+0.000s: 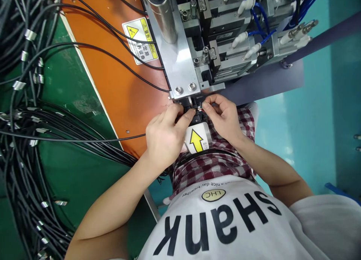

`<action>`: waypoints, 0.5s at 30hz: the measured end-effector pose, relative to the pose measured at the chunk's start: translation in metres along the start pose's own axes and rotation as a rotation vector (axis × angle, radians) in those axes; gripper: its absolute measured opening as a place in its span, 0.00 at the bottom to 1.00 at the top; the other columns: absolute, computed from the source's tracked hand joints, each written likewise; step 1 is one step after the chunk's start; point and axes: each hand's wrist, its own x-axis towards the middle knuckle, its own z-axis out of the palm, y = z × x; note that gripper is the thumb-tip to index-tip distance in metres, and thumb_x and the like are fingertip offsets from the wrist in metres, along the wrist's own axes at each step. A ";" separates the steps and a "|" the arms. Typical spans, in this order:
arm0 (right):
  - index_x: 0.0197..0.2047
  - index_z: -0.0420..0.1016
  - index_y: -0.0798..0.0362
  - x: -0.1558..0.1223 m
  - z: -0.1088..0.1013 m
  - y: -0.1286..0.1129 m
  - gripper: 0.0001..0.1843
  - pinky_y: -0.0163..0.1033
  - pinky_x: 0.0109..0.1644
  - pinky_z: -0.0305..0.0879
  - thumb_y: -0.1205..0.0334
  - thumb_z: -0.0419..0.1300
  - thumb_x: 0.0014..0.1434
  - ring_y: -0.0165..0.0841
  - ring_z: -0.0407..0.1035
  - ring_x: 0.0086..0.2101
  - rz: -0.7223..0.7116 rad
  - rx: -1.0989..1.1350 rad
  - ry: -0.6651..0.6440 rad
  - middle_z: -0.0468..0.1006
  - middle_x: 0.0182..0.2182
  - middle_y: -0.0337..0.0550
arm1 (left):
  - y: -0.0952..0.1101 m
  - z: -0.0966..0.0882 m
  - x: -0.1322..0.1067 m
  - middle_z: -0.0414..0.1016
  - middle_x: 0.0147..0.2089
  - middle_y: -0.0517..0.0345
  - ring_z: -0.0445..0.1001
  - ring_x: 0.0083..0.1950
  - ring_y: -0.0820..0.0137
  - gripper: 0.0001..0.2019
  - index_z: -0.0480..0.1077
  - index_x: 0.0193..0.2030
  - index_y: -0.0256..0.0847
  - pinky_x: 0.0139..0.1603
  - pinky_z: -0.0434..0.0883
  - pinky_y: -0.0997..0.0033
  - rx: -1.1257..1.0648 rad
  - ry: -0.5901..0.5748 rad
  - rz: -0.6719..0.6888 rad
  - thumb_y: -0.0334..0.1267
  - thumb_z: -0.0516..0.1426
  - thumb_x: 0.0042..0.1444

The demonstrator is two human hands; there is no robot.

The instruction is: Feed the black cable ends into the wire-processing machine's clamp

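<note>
My left hand [165, 136] is closed over the black fixture [196, 120] at the front of the machine, thumb and index fingertip down on it. A black cable [132, 136] runs in from the left and disappears under this hand. Fine coloured wires [200, 109] show just past the left thumb tip. My right hand [222, 115] pinches their ends between thumb and index finger at the fixture's right side. The fingers hide most of the wires and the exact spot where they lie. Just below the fixture is a white plate with a yellow arrow [196, 139].
Above the hands stands a metal bracket [183, 70] with bolts, beside pneumatic cylinders [228, 64] with blue hoses [265, 21]. More cables cross the orange machine top [93, 64], which has a warning label [141, 40]. Bundled black cables [84, 126] lie on the green table [70, 181].
</note>
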 end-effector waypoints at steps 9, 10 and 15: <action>0.37 0.76 0.54 0.003 -0.009 0.000 0.16 0.36 0.36 0.65 0.47 0.62 0.64 0.30 0.68 0.31 0.078 0.048 -0.027 0.76 0.33 0.41 | -0.001 0.001 0.001 0.73 0.44 0.51 0.73 0.38 0.69 0.17 0.74 0.56 0.44 0.34 0.66 0.71 -0.024 0.010 0.003 0.33 0.47 0.69; 0.38 0.77 0.54 0.004 -0.010 -0.002 0.17 0.37 0.38 0.66 0.47 0.61 0.64 0.31 0.70 0.34 0.076 0.052 -0.030 0.78 0.35 0.41 | -0.001 0.001 0.001 0.73 0.44 0.52 0.73 0.38 0.69 0.17 0.74 0.56 0.44 0.34 0.66 0.71 -0.022 0.014 0.010 0.33 0.47 0.69; 0.38 0.79 0.53 0.004 -0.004 -0.009 0.12 0.35 0.31 0.62 0.53 0.65 0.62 0.29 0.66 0.28 0.011 0.048 -0.009 0.76 0.29 0.39 | 0.000 -0.001 0.003 0.74 0.43 0.52 0.73 0.38 0.69 0.17 0.75 0.54 0.42 0.33 0.65 0.71 -0.011 0.030 0.032 0.31 0.47 0.68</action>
